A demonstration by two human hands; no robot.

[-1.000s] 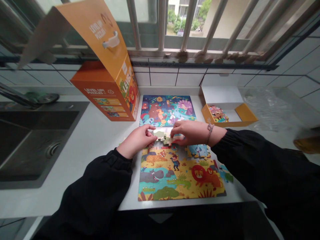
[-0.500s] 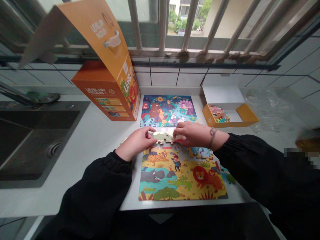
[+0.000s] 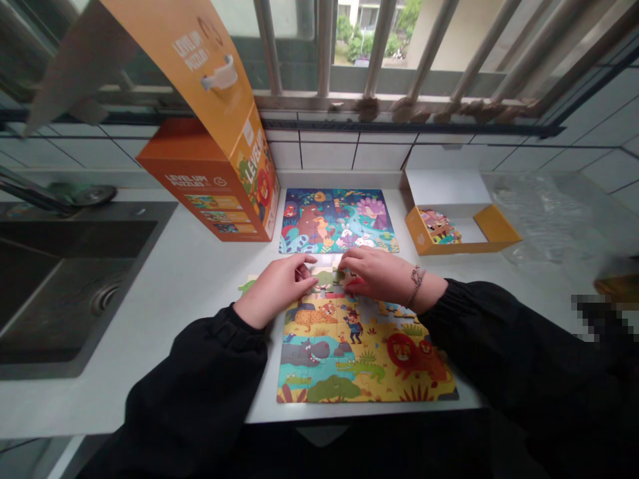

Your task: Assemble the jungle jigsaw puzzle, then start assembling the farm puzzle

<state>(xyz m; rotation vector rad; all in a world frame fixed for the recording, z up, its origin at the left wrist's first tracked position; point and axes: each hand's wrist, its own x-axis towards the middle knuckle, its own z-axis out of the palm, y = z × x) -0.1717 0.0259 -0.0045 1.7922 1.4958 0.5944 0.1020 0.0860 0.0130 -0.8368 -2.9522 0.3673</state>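
Note:
A savanna jigsaw puzzle with lions, a hippo and a cheetah lies flat on the counter. Along its upper edge are pale green puzzle pieces, now joined side by side. My left hand grips the left end of these pieces between thumb and fingers. From the other side, the bent fingers of my right hand pinch the right-hand piece, covering part of it. Under my right wrist lies a blue and yellow piece, partly hidden. A loose green piece rests left of my left hand.
Behind my hands lies a dark blue forest puzzle. An orange puzzle box stands open at the back left; an open small box holding pieces sits at the right, beside clear plastic wrap. At the left is a sink.
Both hands have moved slightly towards me with the pale green pieces. The gap between these pieces has closed, and they now meet the savanna puzzle's upper edge.

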